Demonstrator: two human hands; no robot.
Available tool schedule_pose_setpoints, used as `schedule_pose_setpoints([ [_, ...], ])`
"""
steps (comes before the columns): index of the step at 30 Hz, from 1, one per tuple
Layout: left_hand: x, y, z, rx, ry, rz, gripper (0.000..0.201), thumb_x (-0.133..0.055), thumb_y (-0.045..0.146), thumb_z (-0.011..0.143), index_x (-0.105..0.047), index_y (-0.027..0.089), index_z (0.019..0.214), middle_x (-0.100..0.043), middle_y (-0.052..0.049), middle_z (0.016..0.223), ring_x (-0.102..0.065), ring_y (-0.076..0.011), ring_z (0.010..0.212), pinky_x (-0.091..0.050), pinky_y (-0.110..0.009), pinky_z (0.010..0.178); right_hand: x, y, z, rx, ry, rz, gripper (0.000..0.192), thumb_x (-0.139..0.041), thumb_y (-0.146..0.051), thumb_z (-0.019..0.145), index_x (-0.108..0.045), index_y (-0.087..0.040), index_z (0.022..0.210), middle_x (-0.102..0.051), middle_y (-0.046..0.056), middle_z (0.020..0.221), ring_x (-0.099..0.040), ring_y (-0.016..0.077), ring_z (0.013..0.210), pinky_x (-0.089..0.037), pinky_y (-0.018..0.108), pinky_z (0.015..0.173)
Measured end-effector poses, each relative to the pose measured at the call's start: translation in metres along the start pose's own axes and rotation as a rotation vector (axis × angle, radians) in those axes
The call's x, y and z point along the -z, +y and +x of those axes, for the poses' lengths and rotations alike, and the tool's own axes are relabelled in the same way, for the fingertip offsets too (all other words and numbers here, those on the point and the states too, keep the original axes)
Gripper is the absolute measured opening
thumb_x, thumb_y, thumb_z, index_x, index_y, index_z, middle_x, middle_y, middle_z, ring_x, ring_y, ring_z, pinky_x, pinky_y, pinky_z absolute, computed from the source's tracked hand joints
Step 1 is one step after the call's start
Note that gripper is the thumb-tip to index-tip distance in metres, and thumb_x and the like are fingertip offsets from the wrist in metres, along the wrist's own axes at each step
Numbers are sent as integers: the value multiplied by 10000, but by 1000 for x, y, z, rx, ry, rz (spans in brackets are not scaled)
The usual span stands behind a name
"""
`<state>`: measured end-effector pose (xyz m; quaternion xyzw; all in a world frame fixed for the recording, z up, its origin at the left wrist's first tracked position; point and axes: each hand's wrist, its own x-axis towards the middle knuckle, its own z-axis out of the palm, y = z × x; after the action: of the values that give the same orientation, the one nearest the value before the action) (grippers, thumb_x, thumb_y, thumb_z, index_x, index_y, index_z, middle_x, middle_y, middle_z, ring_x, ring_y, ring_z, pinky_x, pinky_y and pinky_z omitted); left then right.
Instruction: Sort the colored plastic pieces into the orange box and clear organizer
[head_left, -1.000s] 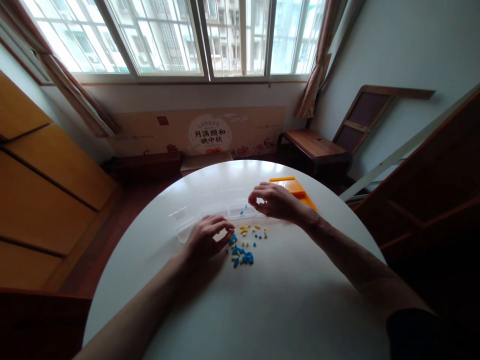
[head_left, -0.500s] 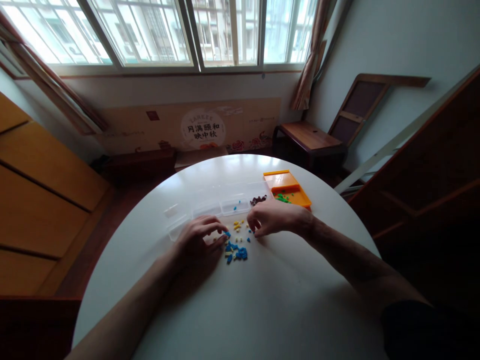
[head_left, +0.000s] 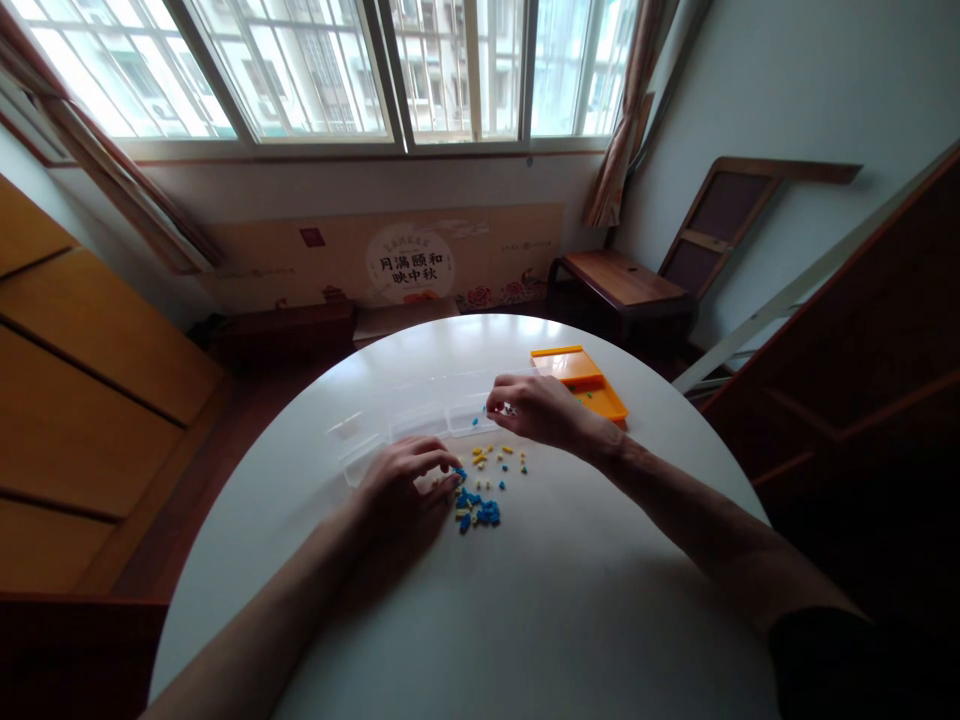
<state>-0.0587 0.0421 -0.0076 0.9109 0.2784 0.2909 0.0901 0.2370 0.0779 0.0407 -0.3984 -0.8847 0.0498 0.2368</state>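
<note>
A small heap of blue and yellow beads (head_left: pixel 480 500) lies on the round white table (head_left: pixel 525 620). My left hand (head_left: pixel 405 480) rests on the table just left of the heap, its fingertips touching the nearest beads. My right hand (head_left: pixel 536 408) hovers over the clear compartment box (head_left: pixel 420 420) behind the heap, thumb and fingers pinched together; whether a bead sits between them is too small to tell. One blue bead lies in a box compartment near that hand.
An orange tray (head_left: pixel 581 375) with small pieces stands behind my right hand. Beyond the table are a low wooden stool (head_left: pixel 619 285), a printed board under the window, and wooden cabinets at left and right.
My right hand has lifted from the beads on the table and moved back over the clear box. My left hand has stayed at the heap.
</note>
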Motion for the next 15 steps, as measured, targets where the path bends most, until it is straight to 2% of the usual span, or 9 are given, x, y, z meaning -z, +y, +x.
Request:
schedule_pose_setpoints([
  [2, 1, 0, 0, -5, -3, 5, 87, -727, 292, 1033, -807, 267, 1010, -801, -32, 962, -727, -175, 804, -579, -313, 747, -6, 1, 2, -39, 41, -46, 151, -704, -204, 1057, -817, -191, 958, -770, 55, 1071, -626, 133, 755, -369, 313, 688],
  [5, 1, 0, 1, -12, 1, 3, 78, -733, 293, 1033, -803, 265, 1014, -800, -29, 960, -727, -176, 808, -582, -318, 761, -9, 3, 2, -73, 8, -71, 179, -682, -192, 1070, -822, -180, 958, -766, 72, 1072, -624, 138, 756, -361, 318, 690],
  [9, 0, 0, 1, -10, 1, -7, 79, -742, 300, 1032, -806, 262, 1008, -800, -31, 955, -722, -171, 804, -569, -305, 751, 3, 6, -1, -53, -63, -33, 125, -734, -144, 1008, -828, -205, 952, -782, 47, 1034, -630, 138, 781, -370, 297, 709],
  [12, 0, 0, 0, -12, 7, -17, 82, -743, 298, 1029, -812, 260, 1007, -799, -28, 952, -718, -162, 798, -561, -290, 745, 20, 7, -5, -17, -227, 10, 133, -752, -120, 943, -831, -226, 947, -800, 12, 976, -650, 140, 805, -371, 280, 691],
  [15, -1, 0, 1, -13, 0, -43, 89, -740, 292, 1029, -819, 257, 1006, -796, -26, 950, -713, -152, 793, -559, -271, 741, 34, 5, -9, -87, -473, 43, 103, -772, -193, 905, -839, -243, 965, -817, -10, 961, -673, 143, 800, -381, 264, 671],
])
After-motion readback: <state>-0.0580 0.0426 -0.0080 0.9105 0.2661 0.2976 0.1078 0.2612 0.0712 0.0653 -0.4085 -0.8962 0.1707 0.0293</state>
